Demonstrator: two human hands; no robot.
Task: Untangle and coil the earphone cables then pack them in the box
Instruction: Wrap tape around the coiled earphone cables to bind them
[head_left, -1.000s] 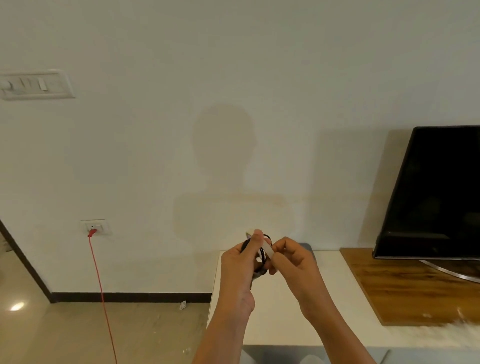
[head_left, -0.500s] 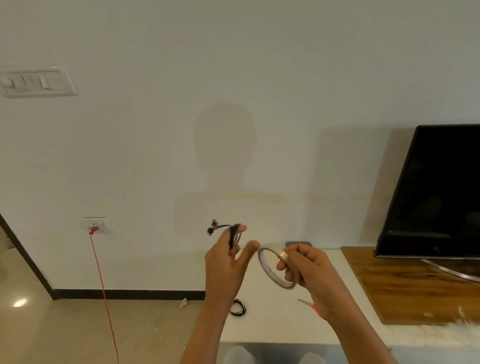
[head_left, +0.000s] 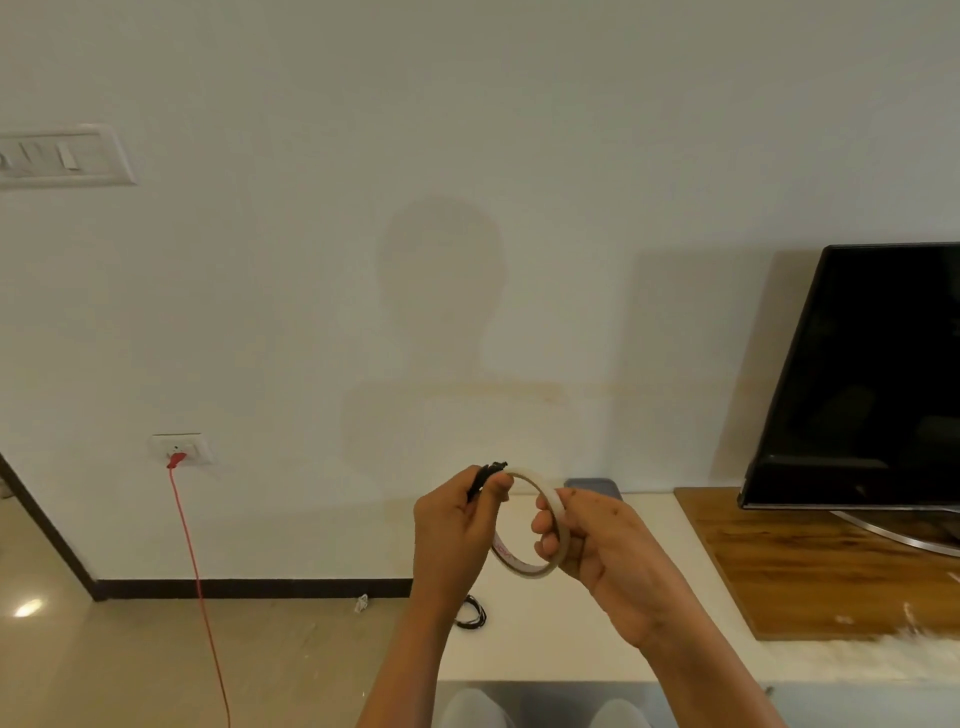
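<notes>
Hands came back together: left hand pinches the bundled earphone cable right beside the tape roll that the right hand grips, above the table; another coil lies at the table's left edge.

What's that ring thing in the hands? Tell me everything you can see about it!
It is a thin roll of tape, a pale cream ring with a wide open middle and reddish print on its inner side. It stands on edge in the air above the white table. The right hand grips its right side, fingers curled through the hole. The left hand, pinching a black earphone cable, has its thumb at the roll's top edge; whether it touches is unclear.
</notes>
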